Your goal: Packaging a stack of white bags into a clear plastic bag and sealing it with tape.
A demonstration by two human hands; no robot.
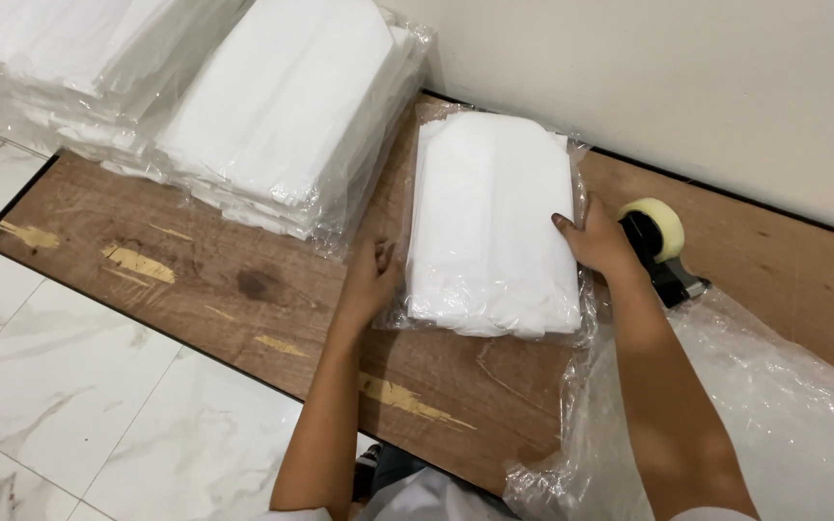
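A flat packet of folded white cloth in clear plastic wrap lies on a brown wooden board. My left hand presses against the packet's left edge, fingers together on the plastic. My right hand rests on its right edge, thumb on top of the wrap. Both hands hold the packet between them.
A tape dispenser with a roll of clear tape sits just right of my right hand. Stacks of similar wrapped white packets lie at the back left. Loose clear plastic is bunched at the right. White marble floor borders the board; a wall runs behind.
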